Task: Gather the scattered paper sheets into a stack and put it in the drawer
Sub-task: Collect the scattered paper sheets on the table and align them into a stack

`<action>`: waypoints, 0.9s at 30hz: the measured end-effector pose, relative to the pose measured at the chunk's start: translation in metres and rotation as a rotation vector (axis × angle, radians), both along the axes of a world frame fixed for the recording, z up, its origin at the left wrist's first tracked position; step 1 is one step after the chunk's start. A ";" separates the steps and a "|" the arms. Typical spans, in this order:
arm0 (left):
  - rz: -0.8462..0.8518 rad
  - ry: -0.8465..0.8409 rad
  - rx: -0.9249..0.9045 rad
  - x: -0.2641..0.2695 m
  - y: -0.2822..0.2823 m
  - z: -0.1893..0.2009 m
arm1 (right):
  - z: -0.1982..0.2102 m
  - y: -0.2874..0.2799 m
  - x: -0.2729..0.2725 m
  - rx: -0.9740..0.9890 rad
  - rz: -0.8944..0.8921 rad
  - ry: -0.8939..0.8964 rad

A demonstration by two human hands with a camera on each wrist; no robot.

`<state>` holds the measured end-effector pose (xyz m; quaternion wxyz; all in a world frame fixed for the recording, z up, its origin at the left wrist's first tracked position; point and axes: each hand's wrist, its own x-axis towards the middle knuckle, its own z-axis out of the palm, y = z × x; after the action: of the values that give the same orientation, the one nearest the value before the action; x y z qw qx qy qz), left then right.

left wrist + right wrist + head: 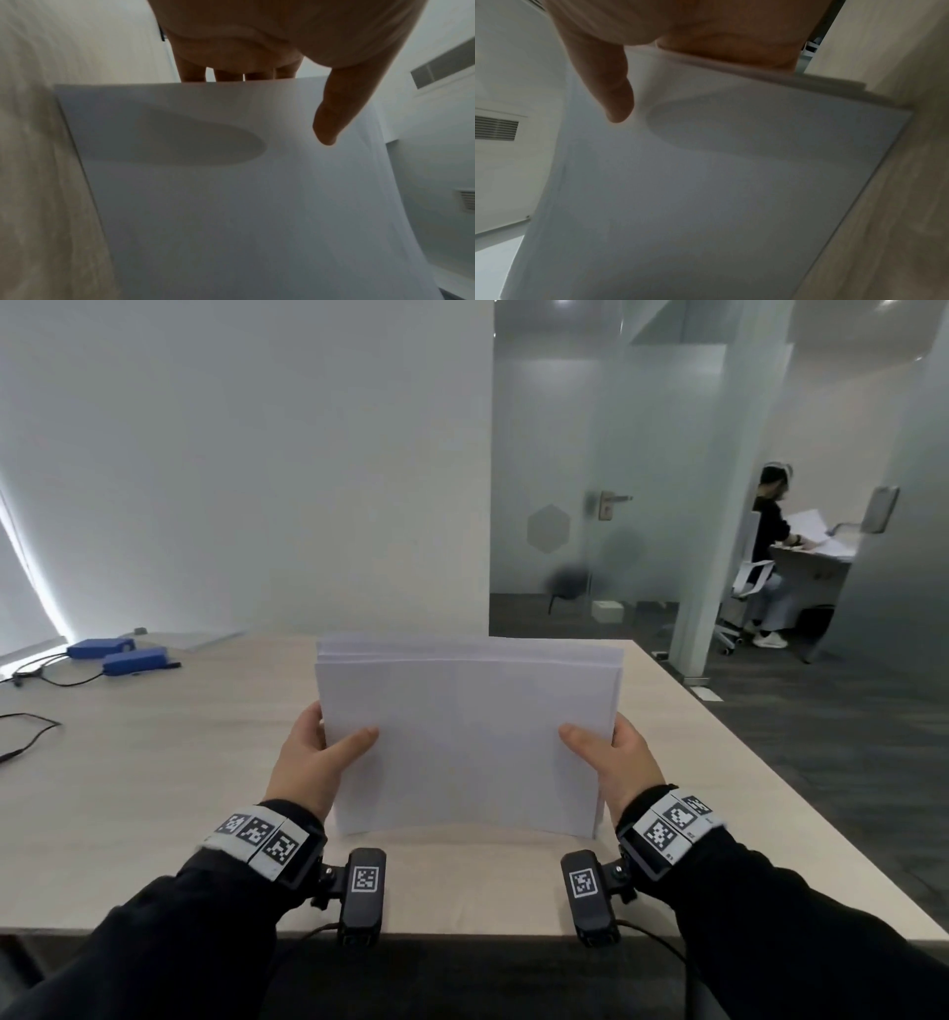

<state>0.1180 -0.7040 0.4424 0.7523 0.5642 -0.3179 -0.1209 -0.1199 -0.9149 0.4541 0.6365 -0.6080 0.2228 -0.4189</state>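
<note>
A stack of white paper sheets [467,737] stands on its lower long edge on the light wooden table [154,788], tilted slightly away from me. My left hand [321,752] grips its left edge, thumb on the front face, fingers behind. My right hand [611,757] grips the right edge the same way. The sheets' top edges are slightly uneven. In the left wrist view the paper stack [231,192] fills the frame under my thumb [331,121]. In the right wrist view the paper stack [693,182] sits below my thumb [613,97]. No drawer is in view.
Two blue boxes [120,654] with black cables [31,731] lie at the table's far left, next to a flat grey pad [200,636]. A white wall stands behind the table. Beyond glass partitions at the right, a person [770,557] sits at another desk.
</note>
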 end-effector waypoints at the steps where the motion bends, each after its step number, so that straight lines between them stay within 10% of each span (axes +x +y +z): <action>1: -0.004 -0.009 0.006 -0.002 -0.001 0.001 | 0.001 0.003 0.001 0.016 0.009 -0.007; 27: 0.048 -0.048 0.000 -0.015 -0.010 0.025 | 0.018 0.001 0.001 -0.083 -0.148 0.051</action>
<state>0.1026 -0.7138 0.4677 0.7472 0.5742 -0.3226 -0.0891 -0.1193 -0.9143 0.4717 0.5723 -0.6260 0.2658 -0.4583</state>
